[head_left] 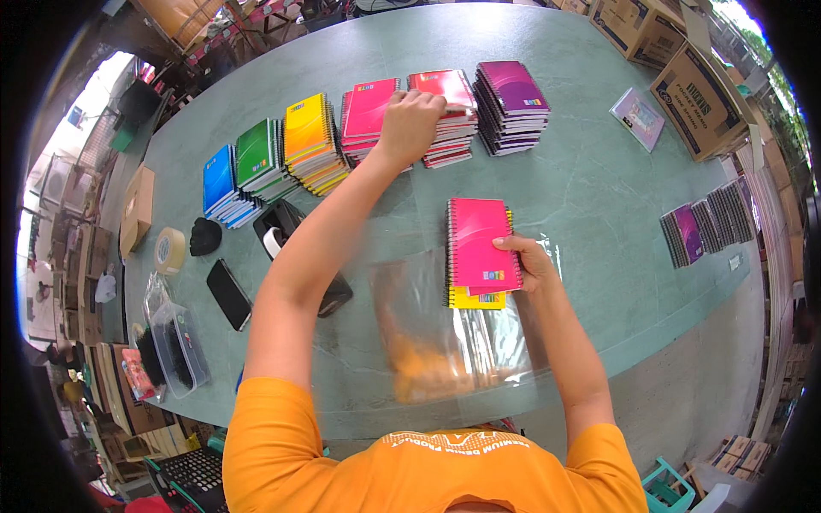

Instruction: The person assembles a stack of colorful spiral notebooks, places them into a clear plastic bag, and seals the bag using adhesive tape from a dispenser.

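Two hands work over the counter (599, 197). The left hand (410, 124) closes on the red notebook stack (449, 115) at the far row. The right hand (530, 261) grips a pink notebook (481, 244) near a clear bag (445, 333).

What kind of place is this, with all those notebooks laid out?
Probably a stationery packing workshop or small warehouse. Colour-sorted stacks of spiral notebooks line a green worktable, brown cardboard cartons stand beside it, and a clear plastic bag and a black tape dispenser lie ready.

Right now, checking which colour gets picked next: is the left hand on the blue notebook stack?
No, the left hand rests on the red notebook stack, far from the blue stack.
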`<state>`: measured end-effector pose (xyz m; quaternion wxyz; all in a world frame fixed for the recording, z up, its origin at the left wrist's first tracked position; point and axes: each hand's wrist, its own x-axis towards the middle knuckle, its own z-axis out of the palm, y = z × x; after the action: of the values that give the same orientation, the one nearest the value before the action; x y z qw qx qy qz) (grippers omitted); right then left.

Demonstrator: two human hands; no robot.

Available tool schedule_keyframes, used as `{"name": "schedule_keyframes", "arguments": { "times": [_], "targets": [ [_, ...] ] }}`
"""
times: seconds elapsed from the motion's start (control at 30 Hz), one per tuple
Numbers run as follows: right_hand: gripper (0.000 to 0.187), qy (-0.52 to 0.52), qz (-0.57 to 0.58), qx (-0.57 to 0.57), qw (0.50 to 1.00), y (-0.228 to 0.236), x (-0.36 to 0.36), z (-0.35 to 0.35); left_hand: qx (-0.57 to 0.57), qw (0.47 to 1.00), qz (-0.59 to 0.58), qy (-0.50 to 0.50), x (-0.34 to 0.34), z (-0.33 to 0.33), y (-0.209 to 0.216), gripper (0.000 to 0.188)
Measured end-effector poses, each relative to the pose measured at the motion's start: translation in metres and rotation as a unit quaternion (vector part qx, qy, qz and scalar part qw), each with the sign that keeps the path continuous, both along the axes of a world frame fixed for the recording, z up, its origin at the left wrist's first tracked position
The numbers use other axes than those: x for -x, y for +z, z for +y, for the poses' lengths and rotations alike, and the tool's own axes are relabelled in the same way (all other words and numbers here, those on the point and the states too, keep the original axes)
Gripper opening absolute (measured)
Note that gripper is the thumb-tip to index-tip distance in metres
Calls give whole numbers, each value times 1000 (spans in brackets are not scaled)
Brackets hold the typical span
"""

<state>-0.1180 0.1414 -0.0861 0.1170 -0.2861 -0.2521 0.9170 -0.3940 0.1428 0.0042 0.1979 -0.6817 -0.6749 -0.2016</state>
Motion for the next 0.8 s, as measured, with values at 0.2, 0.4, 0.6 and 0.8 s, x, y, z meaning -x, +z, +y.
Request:
{"name": "schedule_keyframes", "arguments": {
  "times": [0.2, 0.4, 0.6, 0.8],
  "targets": [
    [44, -95, 191, 91, 973, 37, -19, 33, 87, 955, -17, -284, -134, -67, 14, 20],
    [42, 6, 105, 49, 993, 8, -51, 61, -133, 990, 38, -25, -81, 72, -2, 28],
    [44, -91, 126, 100, 983, 19, -80, 94, -26, 999, 24, -36, -128, 51, 16, 9],
    [39, -24, 107, 71, 991, 10, -84, 119, 54, 990, -49, -118, -178, 54, 26, 35]
  ]
}}
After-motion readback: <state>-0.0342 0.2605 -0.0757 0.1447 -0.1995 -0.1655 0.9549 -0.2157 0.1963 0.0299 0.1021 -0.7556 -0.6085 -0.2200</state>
